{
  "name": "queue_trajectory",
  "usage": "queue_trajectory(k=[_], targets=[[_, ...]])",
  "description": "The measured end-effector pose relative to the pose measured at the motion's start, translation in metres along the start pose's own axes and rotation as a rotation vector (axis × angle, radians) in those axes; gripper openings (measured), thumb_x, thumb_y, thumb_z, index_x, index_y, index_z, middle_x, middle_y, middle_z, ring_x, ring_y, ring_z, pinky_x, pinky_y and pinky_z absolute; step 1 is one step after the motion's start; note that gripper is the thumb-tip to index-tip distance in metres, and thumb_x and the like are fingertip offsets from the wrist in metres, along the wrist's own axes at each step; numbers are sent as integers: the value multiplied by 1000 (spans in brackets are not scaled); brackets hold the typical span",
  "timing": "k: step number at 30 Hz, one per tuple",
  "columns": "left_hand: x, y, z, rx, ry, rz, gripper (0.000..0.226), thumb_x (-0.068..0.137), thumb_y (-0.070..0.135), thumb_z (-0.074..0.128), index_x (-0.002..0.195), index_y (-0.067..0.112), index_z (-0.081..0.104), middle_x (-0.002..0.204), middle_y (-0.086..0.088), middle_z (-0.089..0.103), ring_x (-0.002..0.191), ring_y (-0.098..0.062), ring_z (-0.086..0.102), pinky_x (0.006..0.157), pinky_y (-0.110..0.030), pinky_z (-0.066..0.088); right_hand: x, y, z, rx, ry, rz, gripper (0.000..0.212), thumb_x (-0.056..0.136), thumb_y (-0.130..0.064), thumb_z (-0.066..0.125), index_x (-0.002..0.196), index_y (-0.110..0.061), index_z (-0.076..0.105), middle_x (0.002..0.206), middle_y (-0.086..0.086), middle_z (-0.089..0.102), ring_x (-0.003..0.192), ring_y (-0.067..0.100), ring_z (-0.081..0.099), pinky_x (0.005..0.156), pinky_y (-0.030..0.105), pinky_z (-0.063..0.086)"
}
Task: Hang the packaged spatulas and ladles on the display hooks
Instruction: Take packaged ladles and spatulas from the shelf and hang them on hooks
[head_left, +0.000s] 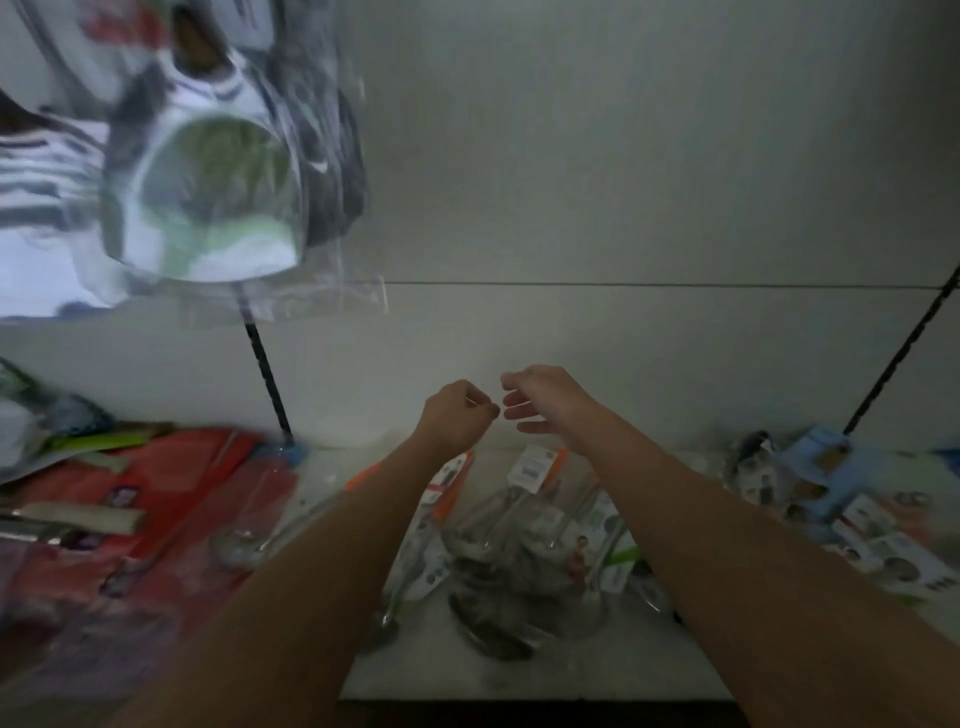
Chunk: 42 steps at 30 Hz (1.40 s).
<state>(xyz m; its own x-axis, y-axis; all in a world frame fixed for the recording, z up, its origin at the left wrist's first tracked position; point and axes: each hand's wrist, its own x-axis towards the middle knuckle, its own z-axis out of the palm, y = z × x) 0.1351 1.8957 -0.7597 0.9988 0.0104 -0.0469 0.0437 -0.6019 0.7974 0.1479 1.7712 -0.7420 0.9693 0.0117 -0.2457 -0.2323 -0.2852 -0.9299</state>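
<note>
A pile of packaged ladles and spatulas (519, 561) with orange and white cards lies on the white shelf (519, 670) below my arms. Above it, close to the back wall, both my hands are raised side by side. My left hand (457, 415) is curled into a fist, and nothing shows clearly in it. My right hand (540, 400) is beside it with fingers loosely bent and empty. A large packaged ladle (208, 182) in a clear bag hangs at the upper left, blurred. No hook is visible between my hands.
Red packages (182, 493) and a loose ladle (244, 545) lie on the left of the shelf. Blue and white packaged utensils (831, 478) lie at the right. Black slotted uprights (267, 379) (904, 353) run up the pale back wall (623, 182).
</note>
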Motion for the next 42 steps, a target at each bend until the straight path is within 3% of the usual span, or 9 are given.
queue_trajectory(k=[5, 8, 16, 22, 25, 32, 36, 39, 42], targets=[[15, -20, 17, -30, -20, -23, 14, 89, 22, 57, 97, 11, 60, 110, -13, 64, 104, -28, 60, 93, -38, 49, 22, 26, 6, -12, -17, 69, 27, 93, -27, 54, 111, -6, 55, 95, 8, 60, 76, 16, 59, 66, 27, 48], [21, -28, 31, -15, -44, -39, 18, 89, 22, 57, 100, 9, 61, 108, -13, 65, 103, -28, 60, 89, -36, 48, 31, 40, 4, -24, -15, 100, 27, 93, -26, 54, 112, -6, 55, 90, 6, 59, 79, 18, 60, 65, 27, 48], [31, -28, 73, -12, -132, -37, 7, 86, 24, 59, 88, 17, 57, 105, -13, 66, 101, -29, 61, 91, -39, 50, 42, 77, -15, -17, 47, 183, 16, 92, -21, 57, 96, -6, 56, 80, 5, 57, 69, 15, 58, 65, 30, 50], [34, -10, 121, -56, -222, -11, 17, 88, 21, 58, 99, 9, 60, 107, -13, 65, 102, -28, 60, 77, -26, 41, 40, 101, -55, 11, 139, 250, 17, 92, -18, 55, 75, -14, 51, 72, 5, 55, 66, 15, 56, 69, 32, 47], [33, 2, 142, -76, -267, 3, 9, 87, 22, 59, 92, 14, 59, 106, -14, 66, 102, -29, 60, 81, -30, 45, 33, 111, -76, 19, 189, 286, 19, 92, -16, 54, 73, -14, 51, 70, 5, 53, 62, 14, 53, 63, 28, 45], [22, 26, 189, -60, -378, 84, 18, 90, 24, 56, 98, 8, 62, 98, -13, 63, 98, -25, 59, 80, -31, 44, 11, 138, -127, -19, 318, 356, 14, 91, -16, 54, 78, -11, 55, 70, 5, 54, 63, 13, 53, 59, 27, 45], [13, 33, 210, 7, -445, 128, 14, 89, 18, 54, 85, 7, 62, 84, -14, 65, 84, -27, 61, 68, -28, 45, -1, 157, -149, -22, 377, 459, 17, 92, -16, 53, 77, -10, 52, 74, 6, 54, 64, 13, 53, 59, 28, 45], [10, 37, 222, 56, -504, 159, 34, 87, 14, 51, 53, 13, 50, 55, -3, 48, 59, -17, 48, 47, -22, 29, -4, 161, -156, -7, 411, 481, 12, 93, -12, 49, 85, -4, 53, 81, 11, 55, 65, 15, 53, 60, 30, 47], [8, 38, 231, 64, -565, 144, 36, 87, 12, 49, 51, 13, 49, 54, -6, 46, 66, -26, 53, 50, -26, 31, -1, 164, -155, -133, 390, 452, 16, 95, -12, 45, 81, -9, 52, 98, 13, 50, 84, 23, 53, 81, 41, 51]])
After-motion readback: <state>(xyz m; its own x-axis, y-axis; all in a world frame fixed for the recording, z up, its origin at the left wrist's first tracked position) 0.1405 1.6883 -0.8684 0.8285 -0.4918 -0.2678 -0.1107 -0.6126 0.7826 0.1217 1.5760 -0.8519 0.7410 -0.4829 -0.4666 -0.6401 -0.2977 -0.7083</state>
